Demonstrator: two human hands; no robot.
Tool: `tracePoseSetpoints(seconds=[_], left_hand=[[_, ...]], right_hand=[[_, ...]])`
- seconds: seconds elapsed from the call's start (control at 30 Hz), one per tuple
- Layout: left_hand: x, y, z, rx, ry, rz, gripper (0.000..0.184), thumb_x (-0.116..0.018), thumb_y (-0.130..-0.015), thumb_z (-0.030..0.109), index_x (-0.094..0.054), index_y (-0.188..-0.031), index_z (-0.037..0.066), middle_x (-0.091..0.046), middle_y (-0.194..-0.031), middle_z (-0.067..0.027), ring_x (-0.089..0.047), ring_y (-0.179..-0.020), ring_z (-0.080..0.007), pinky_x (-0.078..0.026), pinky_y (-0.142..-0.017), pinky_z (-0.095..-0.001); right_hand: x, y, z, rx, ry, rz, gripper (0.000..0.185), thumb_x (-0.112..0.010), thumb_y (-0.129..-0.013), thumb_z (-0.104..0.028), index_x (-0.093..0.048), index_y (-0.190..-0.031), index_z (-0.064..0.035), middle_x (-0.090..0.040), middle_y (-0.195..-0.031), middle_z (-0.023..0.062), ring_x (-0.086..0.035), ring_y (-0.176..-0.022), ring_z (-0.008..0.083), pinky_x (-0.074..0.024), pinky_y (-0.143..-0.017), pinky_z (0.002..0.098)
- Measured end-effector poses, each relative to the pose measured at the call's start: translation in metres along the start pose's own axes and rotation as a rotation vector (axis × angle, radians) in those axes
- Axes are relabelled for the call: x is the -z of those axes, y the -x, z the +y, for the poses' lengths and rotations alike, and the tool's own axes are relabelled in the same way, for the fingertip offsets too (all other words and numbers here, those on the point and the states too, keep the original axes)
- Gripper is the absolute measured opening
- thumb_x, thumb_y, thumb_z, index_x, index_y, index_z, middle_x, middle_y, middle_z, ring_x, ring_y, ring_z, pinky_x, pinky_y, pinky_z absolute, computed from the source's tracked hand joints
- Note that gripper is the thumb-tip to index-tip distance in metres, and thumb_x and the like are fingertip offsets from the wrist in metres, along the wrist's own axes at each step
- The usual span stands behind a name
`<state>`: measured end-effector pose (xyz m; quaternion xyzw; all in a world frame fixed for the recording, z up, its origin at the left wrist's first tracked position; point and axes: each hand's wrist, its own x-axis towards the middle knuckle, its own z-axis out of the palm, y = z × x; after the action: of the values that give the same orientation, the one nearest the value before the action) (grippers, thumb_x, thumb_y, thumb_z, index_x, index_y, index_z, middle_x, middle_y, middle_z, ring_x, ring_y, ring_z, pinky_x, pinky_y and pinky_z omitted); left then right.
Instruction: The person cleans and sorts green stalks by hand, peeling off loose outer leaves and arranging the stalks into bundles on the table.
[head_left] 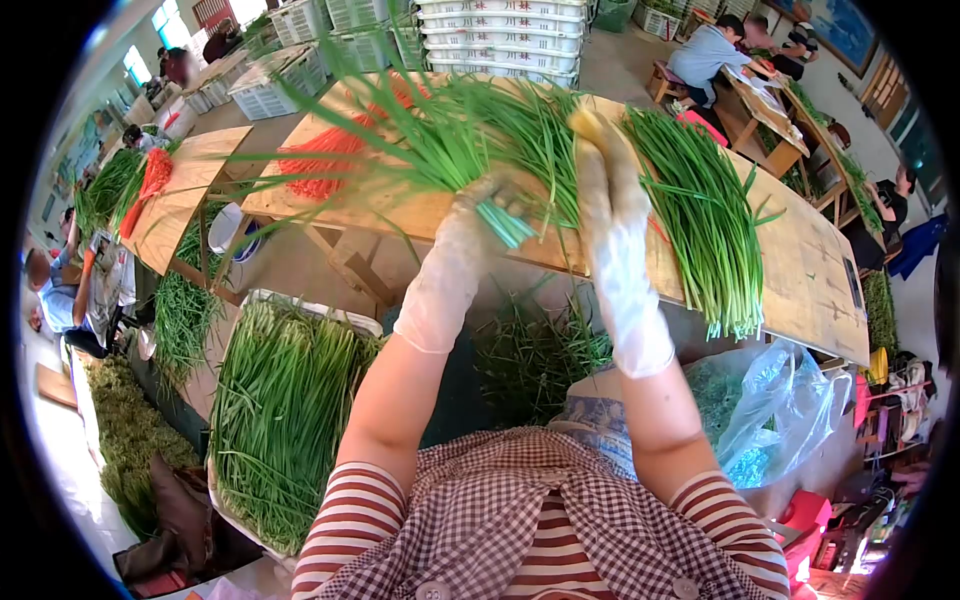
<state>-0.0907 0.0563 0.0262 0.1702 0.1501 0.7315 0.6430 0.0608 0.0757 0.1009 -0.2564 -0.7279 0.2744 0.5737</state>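
Note:
My left hand (pixel 468 222), in a pale glove, is closed round a bunch of garlic chives (pixel 440 145). Their leaves fan out away from me, blurred by motion, and the pale stem ends poke out below the fist. My gloved right hand (pixel 606 185) has its fingers stretched out, pointing to the far side of the table, with nothing visible in it. It is over or beside a loose pile of chives (pixel 535 125) in the middle; whether it touches them I cannot tell. To its right lies a thick row of chives (pixel 700 220), stem ends towards me.
Red ties (pixel 320 160) lie on the wooden table (pixel 810 270). A crate of chives (pixel 290 410) stands at my left, and a clear plastic bag (pixel 790 400) at my right. White crates (pixel 500 45) are stacked beyond the table. Other people sit at tables further off.

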Motion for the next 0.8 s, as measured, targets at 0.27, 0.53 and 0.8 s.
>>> tracePoseSetpoints(seconds=[0.27, 0.53, 0.8], left_hand=[[-0.005, 0.034, -0.044, 0.119, 0.076, 0.149, 0.03, -0.056, -0.092, 0.02, -0.054, -0.116, 0.003, -0.057, -0.112, -0.012, -0.057, -0.098, -0.0246, -0.047, -0.09, -0.0375], [-0.013, 0.061, -0.064, 0.113, 0.017, 0.352, 0.028, -0.059, -0.089, 0.016, -0.058, -0.114, 0.003, -0.063, -0.103, -0.0109, -0.059, -0.094, -0.0236, -0.049, -0.088, -0.0367], [-0.028, 0.066, -0.035, -0.127, -0.074, 0.269, 0.019, -0.071, -0.081, 0.015, -0.058, -0.095, 0.011, -0.059, -0.076, -0.0023, -0.059, -0.067, -0.0185, -0.054, -0.063, -0.033]], right_hand=[[-0.01, 0.072, 0.025, 0.082, 0.53, -0.247, 0.054, -0.055, -0.093, -0.024, -0.04, -0.136, 0.0037, -0.05, -0.127, 0.0231, -0.051, -0.114, 0.0339, -0.041, -0.098, 0.0419], [0.0, 0.098, 0.0, 0.129, 1.12, -0.743, 0.062, -0.052, -0.081, -0.011, -0.034, -0.132, 0.0182, -0.062, -0.079, 0.0121, -0.06, -0.057, 0.0188, -0.0485, -0.05, 0.0313], [0.077, 0.151, -0.03, 0.178, 0.949, -0.513, 0.064, -0.059, -0.076, -0.009, -0.038, -0.133, 0.0094, -0.055, -0.078, 0.0105, -0.058, -0.06, 0.0215, -0.0467, -0.048, 0.0331]])
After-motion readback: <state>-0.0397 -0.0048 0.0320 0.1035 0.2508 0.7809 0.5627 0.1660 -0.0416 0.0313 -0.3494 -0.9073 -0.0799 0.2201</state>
